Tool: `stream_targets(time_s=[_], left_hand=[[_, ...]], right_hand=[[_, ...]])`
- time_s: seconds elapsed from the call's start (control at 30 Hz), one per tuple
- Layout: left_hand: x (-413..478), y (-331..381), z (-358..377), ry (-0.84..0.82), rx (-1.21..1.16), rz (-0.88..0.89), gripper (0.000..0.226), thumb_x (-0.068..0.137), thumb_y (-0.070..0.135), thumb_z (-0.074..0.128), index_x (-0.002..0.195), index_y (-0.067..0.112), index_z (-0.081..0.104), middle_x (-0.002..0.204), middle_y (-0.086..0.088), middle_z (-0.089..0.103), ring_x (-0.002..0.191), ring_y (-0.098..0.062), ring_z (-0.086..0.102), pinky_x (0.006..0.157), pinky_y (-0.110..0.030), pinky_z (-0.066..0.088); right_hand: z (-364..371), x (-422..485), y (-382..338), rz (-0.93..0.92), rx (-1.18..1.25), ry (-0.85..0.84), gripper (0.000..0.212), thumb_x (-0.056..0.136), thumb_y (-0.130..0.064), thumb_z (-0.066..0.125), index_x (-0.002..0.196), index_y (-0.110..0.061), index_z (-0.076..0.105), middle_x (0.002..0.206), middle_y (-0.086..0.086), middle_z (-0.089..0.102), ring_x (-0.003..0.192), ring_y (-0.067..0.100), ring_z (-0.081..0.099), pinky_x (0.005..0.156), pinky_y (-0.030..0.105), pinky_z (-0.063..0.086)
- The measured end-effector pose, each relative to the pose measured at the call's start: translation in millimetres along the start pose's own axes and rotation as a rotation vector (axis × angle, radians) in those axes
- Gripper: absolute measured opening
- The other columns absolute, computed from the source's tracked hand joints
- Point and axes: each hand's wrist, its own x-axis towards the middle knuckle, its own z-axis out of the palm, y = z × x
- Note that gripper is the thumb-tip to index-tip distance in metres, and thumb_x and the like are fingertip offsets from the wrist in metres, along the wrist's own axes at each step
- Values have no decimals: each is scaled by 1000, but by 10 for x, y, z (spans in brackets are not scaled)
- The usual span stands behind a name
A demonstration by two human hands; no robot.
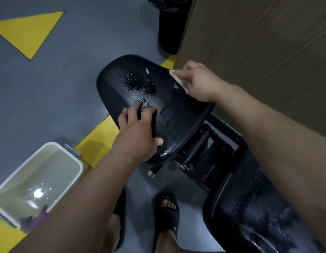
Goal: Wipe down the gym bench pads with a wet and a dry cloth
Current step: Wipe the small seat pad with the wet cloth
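The black seat pad (pixel 122 84) of the gym bench is wet, with drops and streaks across its top. My right hand (pixel 198 81) grips a small white cloth (pixel 177 79) and holds it against the pad's far right edge. On the pad's near left part rests my left hand (pixel 138 126), fingers bent, fingertips and thumb pressing on the surface and holding nothing I can make out. At the lower right the black backrest pad (pixel 259 216) is also wet.
A white bucket (pixel 80 167) of water stands on the floor at the lower left, with a purple cloth (pixel 34 220) on its near rim. A black bin (pixel 169 30) stands beyond the seat beside a wooden wall panel (pixel 259 42). My feet in black slippers (pixel 166 207) are below the seat.
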Motion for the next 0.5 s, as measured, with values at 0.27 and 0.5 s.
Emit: stream_targets(time_s=[0.27,0.5], left_hand=[[-4,-11,-9,-14,2,-2,85,86,34,78,153,38,24,164,3,2,151,-33,-3,124,-48,15],[4,7,-10,-10,27,6,86,86,35,78,154,35,24,164,-3,3,150,-37,-1,125,-47,13]], right_hand=[[257,-455,-132,-144,-85,85,55,94,-2,55,146,-20,52,106,7,48,95,23,40,87,43,49],[365,-388,-353,-140,-98,97,46,91,-4,58,136,-15,55,110,9,48,93,25,40,81,39,49]])
